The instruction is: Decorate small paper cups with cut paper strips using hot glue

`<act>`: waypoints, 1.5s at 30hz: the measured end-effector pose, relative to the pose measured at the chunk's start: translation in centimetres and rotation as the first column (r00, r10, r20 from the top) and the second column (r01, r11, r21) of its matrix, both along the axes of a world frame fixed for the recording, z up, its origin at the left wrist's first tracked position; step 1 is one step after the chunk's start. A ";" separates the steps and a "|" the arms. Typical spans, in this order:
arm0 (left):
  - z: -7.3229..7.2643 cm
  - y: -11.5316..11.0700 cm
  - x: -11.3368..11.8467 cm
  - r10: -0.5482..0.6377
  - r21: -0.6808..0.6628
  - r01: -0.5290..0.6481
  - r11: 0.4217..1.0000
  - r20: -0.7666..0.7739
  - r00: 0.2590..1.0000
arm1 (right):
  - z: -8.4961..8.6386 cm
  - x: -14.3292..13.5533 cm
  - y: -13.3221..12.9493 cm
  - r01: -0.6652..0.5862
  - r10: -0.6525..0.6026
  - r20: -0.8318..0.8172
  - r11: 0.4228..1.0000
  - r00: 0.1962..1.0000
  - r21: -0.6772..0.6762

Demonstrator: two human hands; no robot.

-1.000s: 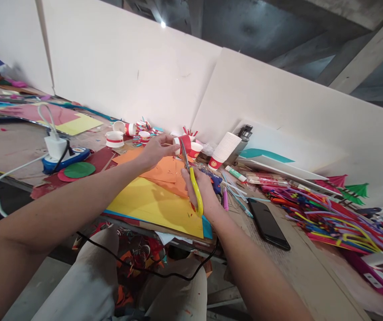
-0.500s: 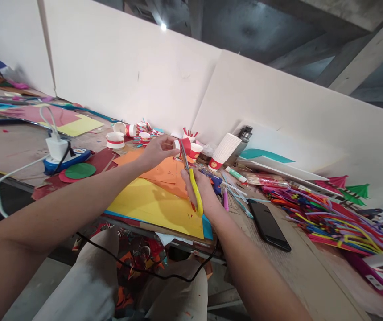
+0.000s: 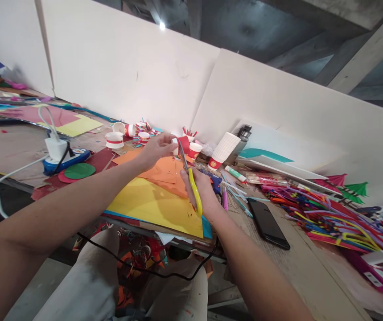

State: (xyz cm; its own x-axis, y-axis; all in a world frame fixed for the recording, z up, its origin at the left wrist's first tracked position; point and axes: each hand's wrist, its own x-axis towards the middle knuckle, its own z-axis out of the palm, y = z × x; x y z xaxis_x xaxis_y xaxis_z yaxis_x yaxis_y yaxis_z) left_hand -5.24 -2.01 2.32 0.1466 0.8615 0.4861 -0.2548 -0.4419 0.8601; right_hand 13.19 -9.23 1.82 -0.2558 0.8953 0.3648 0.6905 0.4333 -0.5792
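Note:
My left hand [image 3: 159,148] is closed on a red and white paper cup [image 3: 183,144], held in the air above the orange paper [image 3: 158,170]. Yellow-handled scissors [image 3: 194,191] are gripped in my right hand [image 3: 203,189], their blades pointing up and lying against the cup's near side. Whether the blades have cut into the cup, I cannot tell. Just behind stands another red and white paper cup [image 3: 195,150]. Under both hands, yellow paper [image 3: 154,206] lies near the table edge.
A tilted stack of paper cups [image 3: 224,150] and a glue stick [image 3: 235,173] are to the right, with a phone [image 3: 269,223] and colourful pipe cleaners [image 3: 338,218] beyond. Cut cup rings [image 3: 114,140] sit at back left, near a blue power strip [image 3: 64,161]. A black cable hangs over my lap.
Both hands, with the cup and scissors, stay in nearly the same place. The cup has shifted or turned very slightly; the whole view has moved a little.

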 end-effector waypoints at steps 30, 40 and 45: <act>-0.6 0.5 0.5 0.148 0.159 -0.136 0.978 -0.065 0.987 | -1.2 0.5 0.6 -0.040 0.035 -0.107 0.998 0.994 -0.043; -0.5 0.4 0.4 0.149 0.177 -0.138 0.975 -0.050 0.988 | -1.0 0.4 0.4 -0.037 0.036 -0.099 0.999 0.994 -0.010; -0.4 0.2 0.4 -0.014 0.059 0.013 0.998 0.016 1.000 | -0.5 0.2 0.2 -0.007 0.008 -0.035 1.000 0.999 0.026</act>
